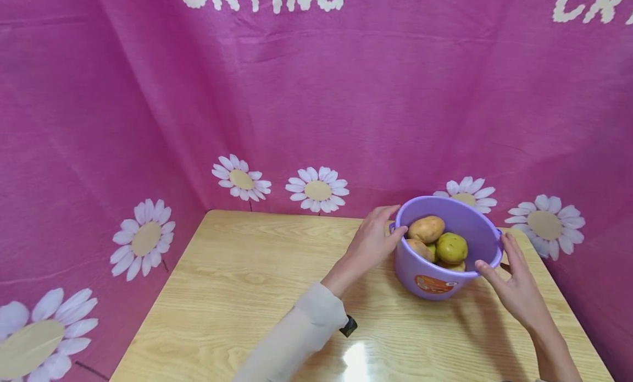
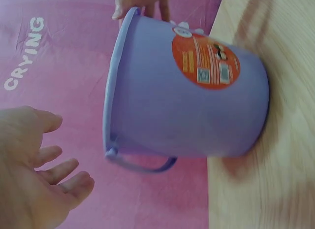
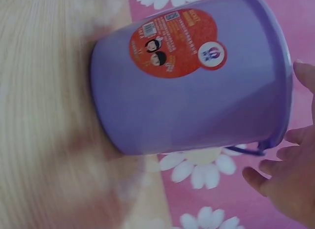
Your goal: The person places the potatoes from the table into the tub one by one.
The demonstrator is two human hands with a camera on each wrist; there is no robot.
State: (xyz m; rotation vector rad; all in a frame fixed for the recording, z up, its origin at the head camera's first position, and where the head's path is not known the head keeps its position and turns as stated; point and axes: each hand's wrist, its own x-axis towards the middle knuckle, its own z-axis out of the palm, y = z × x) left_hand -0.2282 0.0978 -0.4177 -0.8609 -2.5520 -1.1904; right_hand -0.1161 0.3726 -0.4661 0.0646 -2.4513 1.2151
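A purple bucket stands upright on the table, and an orange-red sticker marks its side. Several potatoes lie inside, some tan, one in front greenish. My left hand is at the bucket's left rim, beside the handle joint; in the left wrist view its relaxed fingers show a gap from the bucket. On the opposite side, my right hand has its thumb by the rim and its fingers spread along the outside. The handle hangs down behind the bucket.
The wooden table carries the bucket near its back right corner. A pink curtain with white daisies and lettering hangs close behind the table and along both sides. A small black object shows at my left sleeve.
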